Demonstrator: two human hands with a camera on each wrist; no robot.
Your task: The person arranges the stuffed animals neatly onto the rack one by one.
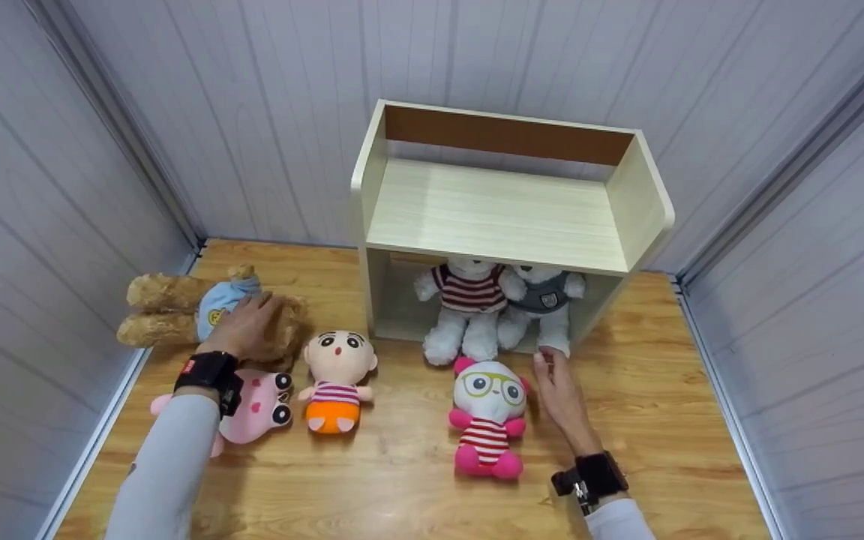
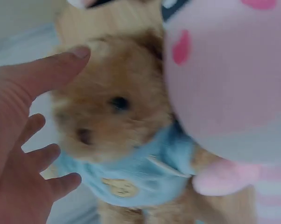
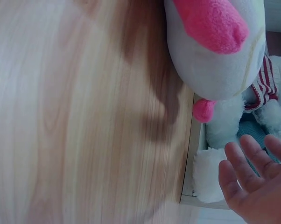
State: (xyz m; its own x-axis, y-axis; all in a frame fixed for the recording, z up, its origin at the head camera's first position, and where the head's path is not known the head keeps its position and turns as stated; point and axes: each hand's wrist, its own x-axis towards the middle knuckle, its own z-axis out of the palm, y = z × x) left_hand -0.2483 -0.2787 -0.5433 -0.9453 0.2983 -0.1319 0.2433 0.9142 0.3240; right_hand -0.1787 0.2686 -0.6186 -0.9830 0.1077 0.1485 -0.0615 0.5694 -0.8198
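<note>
A brown teddy bear (image 1: pixel 166 330) in a light-blue top lies on its back at the left. My left hand (image 1: pixel 248 328) is over its upper body, and in the left wrist view the thumb and fingers (image 2: pixel 49 156) spread apart beside the bear's face. Two white bears sit in the shelf's lower compartment, one in a striped sweater (image 1: pixel 473 291), the other in a grey top (image 1: pixel 548 296). At the grey-topped bear's foot (image 1: pixel 554 337) is my right hand (image 1: pixel 561 390), its fingers extended in the right wrist view. A panda doll (image 1: pixel 488 416) with green glasses lies beside this hand.
The pale wooden shelf unit (image 1: pixel 496 210) stands near the back wall, with side panels rising above its upper board. A pink big-eyed plush (image 1: pixel 252 409) lies under my left wrist. Right of it lies a doll in orange shorts (image 1: pixel 333 415). Panels enclose the wooden floor (image 1: pixel 402 480).
</note>
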